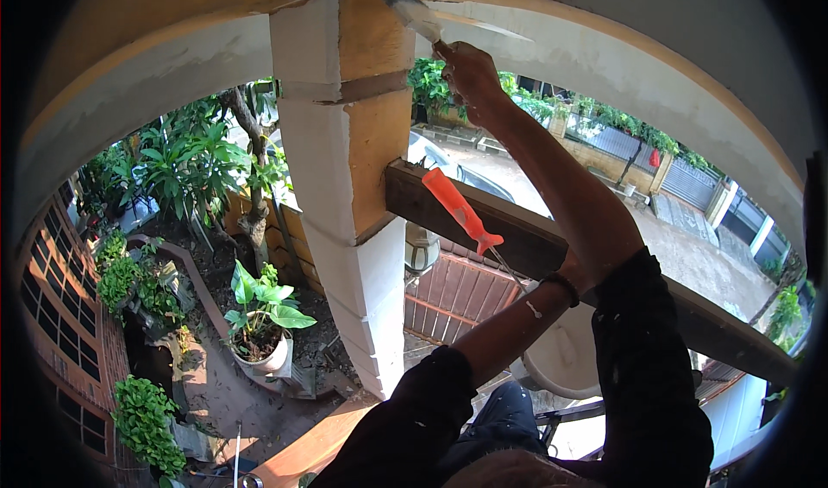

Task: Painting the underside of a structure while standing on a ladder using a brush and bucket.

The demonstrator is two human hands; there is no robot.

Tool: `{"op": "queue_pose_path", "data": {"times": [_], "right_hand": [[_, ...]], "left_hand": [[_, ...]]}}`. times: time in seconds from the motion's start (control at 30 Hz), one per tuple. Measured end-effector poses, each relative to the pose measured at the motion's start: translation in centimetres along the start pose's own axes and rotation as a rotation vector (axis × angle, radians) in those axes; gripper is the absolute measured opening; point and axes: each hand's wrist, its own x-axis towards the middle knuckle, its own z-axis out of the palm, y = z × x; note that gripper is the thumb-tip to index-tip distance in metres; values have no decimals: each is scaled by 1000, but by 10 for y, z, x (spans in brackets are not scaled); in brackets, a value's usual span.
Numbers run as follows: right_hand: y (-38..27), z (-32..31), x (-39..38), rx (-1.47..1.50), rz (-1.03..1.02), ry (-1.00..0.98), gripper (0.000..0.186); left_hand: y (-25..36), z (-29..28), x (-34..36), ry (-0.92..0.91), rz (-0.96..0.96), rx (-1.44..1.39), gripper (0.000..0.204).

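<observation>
My right hand is raised high and closed around the handle of a paintbrush. The brush's pale bristles meet the arch edge beside the top of a column, which is partly white and partly tan. My left hand is at the dark wooden beam, mostly covered by my right forearm, so its fingers are hidden. A black band circles the left wrist. A tool with an orange handle, probably a paint roller, lies across the beam; its thin metal rod runs down behind my left forearm.
Below the beam sits a round off-white bucket. A lantern-style lamp is fixed beside the column. Far below are a potted plant, a garden path and a brown metal gate. Beyond the beam, a car stands near the street.
</observation>
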Motion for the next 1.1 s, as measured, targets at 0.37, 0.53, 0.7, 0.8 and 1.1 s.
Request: {"op": "queue_pose_path", "data": {"times": [0.37,0.53,0.7,0.8,1.1], "right_hand": [[-1,-77,-81,111,42,54,28],[-4,-18,-38,46,31,-58,27],[-24,-17,-37,182,12,-76,26],[-21,-58,-64,218,-44,-43,27],[11,-59,-42,114,94,-52,27]], "left_hand": [[68,39,-2,50,-62,1429,66],[12,6,0,152,212,1612,75],[20,8,2,63,-65,663,76],[32,16,6,140,106,1562,68],[52,38,5,131,84,1564,56]]}}
